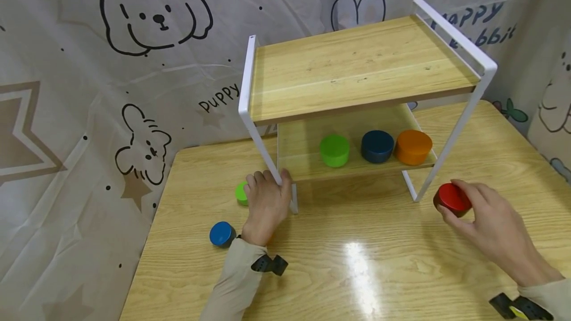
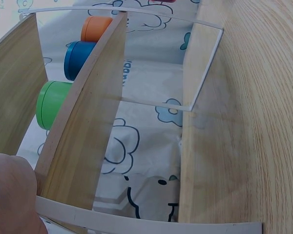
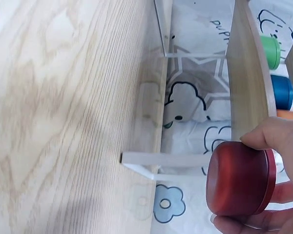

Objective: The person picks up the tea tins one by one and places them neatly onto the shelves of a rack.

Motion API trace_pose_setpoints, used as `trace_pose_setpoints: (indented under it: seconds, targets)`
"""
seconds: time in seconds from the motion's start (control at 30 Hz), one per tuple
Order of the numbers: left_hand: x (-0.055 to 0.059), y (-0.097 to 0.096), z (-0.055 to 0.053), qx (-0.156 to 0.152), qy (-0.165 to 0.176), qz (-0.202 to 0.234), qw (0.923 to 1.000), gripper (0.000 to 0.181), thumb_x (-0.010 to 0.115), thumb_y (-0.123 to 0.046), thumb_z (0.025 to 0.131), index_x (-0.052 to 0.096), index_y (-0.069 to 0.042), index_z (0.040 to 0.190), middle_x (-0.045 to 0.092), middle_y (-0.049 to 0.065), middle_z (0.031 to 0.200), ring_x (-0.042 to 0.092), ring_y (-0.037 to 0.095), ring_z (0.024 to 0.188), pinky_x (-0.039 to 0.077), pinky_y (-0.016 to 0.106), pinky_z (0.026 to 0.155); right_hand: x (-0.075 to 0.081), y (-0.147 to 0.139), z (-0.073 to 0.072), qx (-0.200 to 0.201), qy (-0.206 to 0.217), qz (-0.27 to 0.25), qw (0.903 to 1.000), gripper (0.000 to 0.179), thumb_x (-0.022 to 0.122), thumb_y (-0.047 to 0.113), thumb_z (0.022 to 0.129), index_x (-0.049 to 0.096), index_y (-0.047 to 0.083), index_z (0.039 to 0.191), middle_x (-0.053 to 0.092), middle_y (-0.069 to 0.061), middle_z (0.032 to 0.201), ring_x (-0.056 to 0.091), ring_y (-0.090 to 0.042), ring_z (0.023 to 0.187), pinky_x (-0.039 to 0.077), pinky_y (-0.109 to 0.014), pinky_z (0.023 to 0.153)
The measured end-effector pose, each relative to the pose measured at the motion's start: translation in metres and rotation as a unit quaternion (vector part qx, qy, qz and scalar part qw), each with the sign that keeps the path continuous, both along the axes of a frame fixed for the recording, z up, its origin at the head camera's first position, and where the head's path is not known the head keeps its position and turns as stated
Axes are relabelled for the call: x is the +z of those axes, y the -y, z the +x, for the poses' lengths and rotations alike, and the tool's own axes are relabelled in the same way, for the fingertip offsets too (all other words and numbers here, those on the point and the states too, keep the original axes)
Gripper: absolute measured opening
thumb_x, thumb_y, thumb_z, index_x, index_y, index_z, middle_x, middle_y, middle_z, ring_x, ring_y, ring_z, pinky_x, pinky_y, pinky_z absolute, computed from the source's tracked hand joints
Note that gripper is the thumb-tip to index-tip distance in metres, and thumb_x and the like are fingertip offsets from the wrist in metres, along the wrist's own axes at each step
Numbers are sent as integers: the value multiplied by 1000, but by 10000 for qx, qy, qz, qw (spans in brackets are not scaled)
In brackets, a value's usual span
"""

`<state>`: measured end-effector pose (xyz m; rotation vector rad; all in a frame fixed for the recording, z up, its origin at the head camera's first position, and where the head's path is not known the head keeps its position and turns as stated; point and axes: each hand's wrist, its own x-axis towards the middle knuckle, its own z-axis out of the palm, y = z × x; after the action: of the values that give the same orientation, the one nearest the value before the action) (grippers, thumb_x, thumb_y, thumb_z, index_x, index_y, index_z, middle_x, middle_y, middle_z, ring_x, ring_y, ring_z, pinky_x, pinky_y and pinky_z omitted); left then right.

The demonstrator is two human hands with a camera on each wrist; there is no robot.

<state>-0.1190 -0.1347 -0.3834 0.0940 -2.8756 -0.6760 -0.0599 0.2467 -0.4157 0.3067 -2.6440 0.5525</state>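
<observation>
while the left hand (image 1: 266, 204) grips the white frame of a 2-tier wooden rack (image 1: 366, 68) near the left end of its lower shelf (image 1: 305, 155), the right hand (image 1: 495, 227) grasps a red round container (image 1: 452, 199) between thumb and fingers. the red container is just to the right of the rack's front right leg (image 1: 439, 162), tilted in the hand; the right wrist view shows it held off the table (image 1: 321, 281).

on the lower shelf stand 3 similar containers, from left to right: green (image 1: 334, 150), dark blue (image 1: 377, 147) and orange (image 1: 413, 147). the blue and orange ones sit close together, with a wider gap beside the green.

left of the rack, on the table, are a lime container (image 1: 241, 194), partly hidden by the left hand, and a blue container (image 1: 222, 234). a sliver of orange (image 1: 271, 238) beside the left wrist may be another, but it is mostly covered. behind hangs a pale cloth (image 1: 200, 83) printed with cartoon animals.
</observation>
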Motion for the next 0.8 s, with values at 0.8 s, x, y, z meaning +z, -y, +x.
trace_pose_setpoints:
  seconds: [0.8]
  targets:
    - [-1, 0, 1, -26, -99, 78, 9999, 51, 25, -39, 101, 51, -1, 78, 42, 15, 77, 33, 32, 73, 25, 39, 68, 13, 64, 11, 1244, -912, -156, 9879, 65, 47, 56, 93, 63, -4, 113, 64, -15, 97, 63, -26, 78, 54, -42, 58]
